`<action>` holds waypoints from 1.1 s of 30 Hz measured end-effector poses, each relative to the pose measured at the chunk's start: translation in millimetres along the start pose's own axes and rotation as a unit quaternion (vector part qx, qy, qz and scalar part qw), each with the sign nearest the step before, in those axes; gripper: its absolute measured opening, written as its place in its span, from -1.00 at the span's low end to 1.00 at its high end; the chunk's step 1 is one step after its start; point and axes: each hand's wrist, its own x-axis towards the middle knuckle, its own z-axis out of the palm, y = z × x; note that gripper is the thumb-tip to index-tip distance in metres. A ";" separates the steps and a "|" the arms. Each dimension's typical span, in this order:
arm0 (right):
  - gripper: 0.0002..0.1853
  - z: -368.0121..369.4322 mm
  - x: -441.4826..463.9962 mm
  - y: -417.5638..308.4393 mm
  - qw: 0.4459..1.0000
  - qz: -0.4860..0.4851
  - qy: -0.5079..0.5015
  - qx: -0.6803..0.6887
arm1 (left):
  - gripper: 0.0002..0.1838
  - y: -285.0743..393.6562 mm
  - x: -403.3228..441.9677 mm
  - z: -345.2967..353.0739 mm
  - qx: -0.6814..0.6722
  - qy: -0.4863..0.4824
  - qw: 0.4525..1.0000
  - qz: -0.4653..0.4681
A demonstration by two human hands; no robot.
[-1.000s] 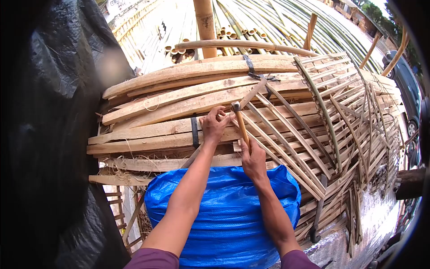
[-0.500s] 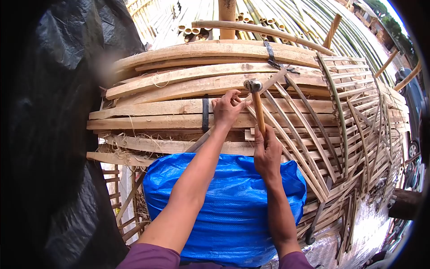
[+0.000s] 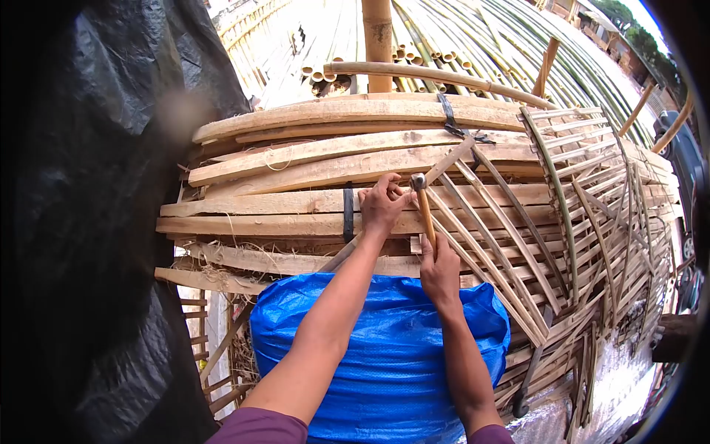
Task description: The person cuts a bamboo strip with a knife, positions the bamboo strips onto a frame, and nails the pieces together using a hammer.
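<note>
My right hand (image 3: 440, 270) is wrapped round the wooden handle of a hammer (image 3: 427, 214), whose metal head stands beside the fingertips of my left hand. My left hand (image 3: 382, 205) has its fingers bent together at the end of the bamboo strips (image 3: 484, 266); anything between the fingers is too small to make out. Beneath it lie long wooden beams (image 3: 281, 202), bound by a black strap (image 3: 348, 212). A flat slat (image 3: 450, 160) slants up to the right just behind the hammer head.
A blue tarp bundle (image 3: 377, 348) lies below my forearms. Black plastic sheeting (image 3: 111, 222) hangs at left. A bamboo lattice (image 3: 592, 192) spreads over the beams at right. Behind are a bamboo post (image 3: 377, 44), a crossbar (image 3: 444, 76) and long bamboo poles; a car (image 3: 684, 159) stands at far right.
The hammer head rose away from my left fingers, then came down beside them again. My left hand stays at the strip ends. The whole view has shifted with my head.
</note>
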 end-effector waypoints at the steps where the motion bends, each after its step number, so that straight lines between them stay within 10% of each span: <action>1: -0.78 -0.4 3.4 -0.6 1.000 0.012 -0.003 -0.004 | -0.41 1.5 2.5 0.3 -0.001 0.003 1.000 0.005; 33: -0.76 -0.3 1.5 0.0 0.999 0.021 -0.032 -0.018 | -0.40 -3.9 -0.5 3.9 0.014 0.021 1.000 0.001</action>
